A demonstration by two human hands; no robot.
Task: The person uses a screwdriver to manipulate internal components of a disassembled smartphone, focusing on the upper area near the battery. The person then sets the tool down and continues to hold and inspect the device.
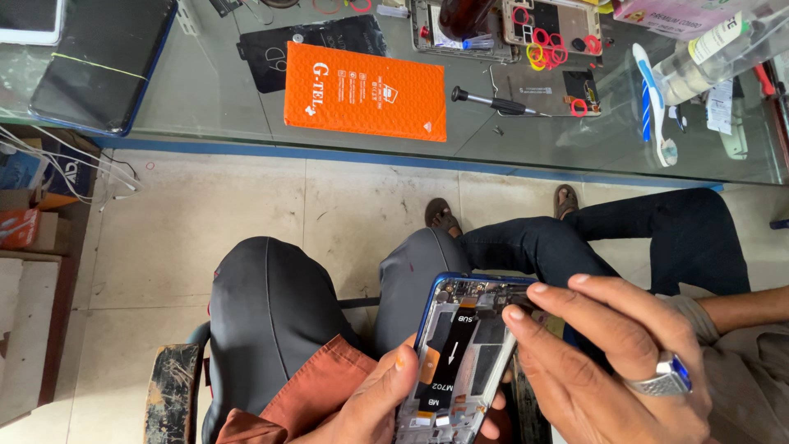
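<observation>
A: What lay far left of the fingers?

B: A dark tablet on the glass counter, well beyond both hands. Further right on that counter sat an orange box, then a screwdriver, a second opened phone with red rings on it, and a toothbrush furthest right.

A: And the hands?

B: The left hand cupped the phone from below, its thumb pressed flat on the frame's left edge; the other fingers were hidden under it. The phone had its back off, tilted, low in the view above the person's lap, with a flex cable running down its middle just right of that thumb.

A: The right hand?

B: The right hand, wearing a ring, reached in from the right. Its fingers were held close together, tips resting at the top end of the phone by the cable's upper connector. I could not tell whether they pinched anything.

A: Which step, would you say?

B: Working at that upper connector, I judged. The next move seemed to call for a light, straight touch, the left thumb steadying the frame.
</observation>
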